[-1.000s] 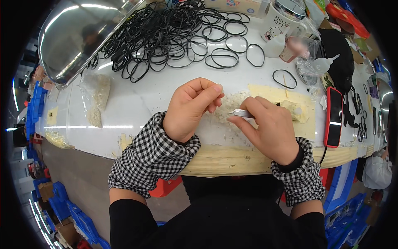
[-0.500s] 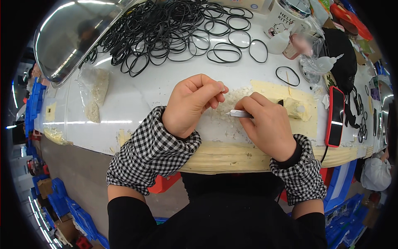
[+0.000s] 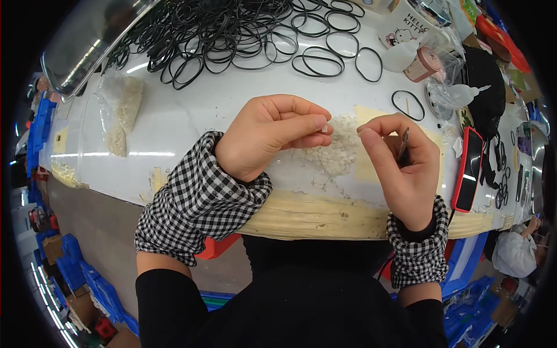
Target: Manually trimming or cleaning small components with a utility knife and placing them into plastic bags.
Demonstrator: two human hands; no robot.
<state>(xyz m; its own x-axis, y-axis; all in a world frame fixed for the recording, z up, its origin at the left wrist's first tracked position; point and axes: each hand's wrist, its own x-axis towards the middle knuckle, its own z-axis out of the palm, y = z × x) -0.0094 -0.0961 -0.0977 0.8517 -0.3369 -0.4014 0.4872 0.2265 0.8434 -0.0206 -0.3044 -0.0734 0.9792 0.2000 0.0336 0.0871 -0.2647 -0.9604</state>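
Observation:
My left hand (image 3: 278,134) is closed in a pinch over the table, with a tiny pale chip (image 3: 325,129) showing at the fingertips. To its right, my right hand (image 3: 406,165) has the slim craft knife (image 3: 404,144) tucked against its palm, tilted upward. The thumb and forefinger of that hand come together at the tips; whether anything tiny sits between them I cannot make out. A loose pile of small whitish chips (image 3: 337,155) lies below and between both hands. Behind the right hand, a pale yellow sheet (image 3: 366,116) is partly hidden.
Many black rubber rings (image 3: 203,35) are heaped at the back. A plastic bag (image 3: 119,113) of pale bits lies at left, near a shiny metal tray (image 3: 87,40). At right are a pink jar (image 3: 422,64), a squeeze bottle (image 3: 464,94) and a red-cased phone (image 3: 467,169).
My right hand has turned palm-inward and moved right, swinging the knife from pointing left at the chips to lying in the palm. My left hand has shifted slightly right, still pinched.

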